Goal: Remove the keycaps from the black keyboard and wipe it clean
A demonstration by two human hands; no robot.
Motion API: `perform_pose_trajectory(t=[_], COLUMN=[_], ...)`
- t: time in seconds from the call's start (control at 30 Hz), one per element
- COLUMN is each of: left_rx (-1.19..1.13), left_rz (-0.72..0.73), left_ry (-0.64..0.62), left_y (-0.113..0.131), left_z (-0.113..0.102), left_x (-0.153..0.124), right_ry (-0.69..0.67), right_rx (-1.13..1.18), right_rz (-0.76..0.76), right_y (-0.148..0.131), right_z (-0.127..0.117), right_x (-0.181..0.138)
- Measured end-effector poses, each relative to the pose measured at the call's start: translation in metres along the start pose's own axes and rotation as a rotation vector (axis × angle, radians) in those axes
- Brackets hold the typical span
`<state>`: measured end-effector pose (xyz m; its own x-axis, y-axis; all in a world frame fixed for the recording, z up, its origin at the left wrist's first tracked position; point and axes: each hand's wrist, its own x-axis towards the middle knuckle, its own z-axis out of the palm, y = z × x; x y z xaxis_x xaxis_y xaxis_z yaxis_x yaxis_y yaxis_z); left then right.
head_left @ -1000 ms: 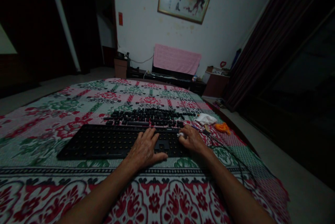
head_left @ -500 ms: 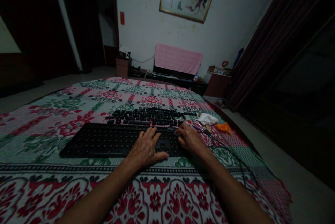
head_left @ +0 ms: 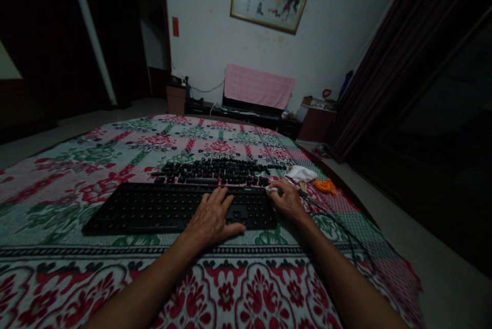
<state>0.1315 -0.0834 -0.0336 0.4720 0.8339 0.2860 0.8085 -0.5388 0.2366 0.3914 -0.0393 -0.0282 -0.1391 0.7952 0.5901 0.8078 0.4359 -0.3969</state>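
A black keyboard [head_left: 154, 206] lies on the patterned bedspread with its keycaps off, and rows of small pale studs show on it. My left hand [head_left: 213, 214] rests flat over its right-middle part, fingers spread and thumb out along the front edge. At the keyboard's right back corner, my right hand [head_left: 287, 200] is closed on a small white tissue or cloth [head_left: 271, 190], of which only a bit shows past the fingertips. Behind the keyboard lie many loose black keycaps [head_left: 215, 169] in rough rows.
Right of the keycaps lie a crumpled white cloth [head_left: 303, 173] and an orange item [head_left: 326, 186]. A black cable [head_left: 342, 221] curls over the bedspread [head_left: 226, 288] on the right. Beyond the bed stands a low cabinet with a pink towel [head_left: 257, 85] over a screen.
My right hand has moved right and slightly back, off the keyboard's number keys to its right back corner, and more of the white tissue or cloth shows. My left hand stays in place.
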Motion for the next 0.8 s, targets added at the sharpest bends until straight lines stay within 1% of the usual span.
perform_pose_trajectory(t=[0.1,0.2,0.27,0.4,0.57,0.67,0.77,0.8], left_rx=[-0.009,-0.007,0.003,0.011,0.018,0.012,0.013,0.014], left_rz=[0.002,0.004,-0.001,0.001,0.013,0.01,0.006,0.007], left_ry=[0.006,0.007,0.001,-0.005,-0.003,0.005,0.0,-0.004], left_y=[0.0,0.0,0.001,0.003,0.001,0.0,0.0,0.0], left_z=[0.001,0.0,0.0,-0.003,-0.001,0.001,0.001,0.0], left_x=[0.0,0.0,0.0,0.0,0.001,0.002,0.001,0.001], right_ry=[-0.044,-0.14,-0.217,-0.353,-0.445,-0.457,-0.391,-0.343], right_rx=[-0.01,-0.029,-0.087,-0.268,-0.414,-0.386,-0.221,-0.159], right_rz=[-0.048,-0.103,-0.124,-0.091,-0.054,-0.048,-0.023,0.009], right_y=[-0.003,-0.011,-0.017,-0.032,-0.048,-0.049,-0.035,-0.029], right_z=[0.0,0.0,-0.002,-0.009,-0.013,-0.013,-0.012,-0.012], right_x=[-0.002,-0.003,-0.003,-0.001,0.002,0.003,0.005,0.006])
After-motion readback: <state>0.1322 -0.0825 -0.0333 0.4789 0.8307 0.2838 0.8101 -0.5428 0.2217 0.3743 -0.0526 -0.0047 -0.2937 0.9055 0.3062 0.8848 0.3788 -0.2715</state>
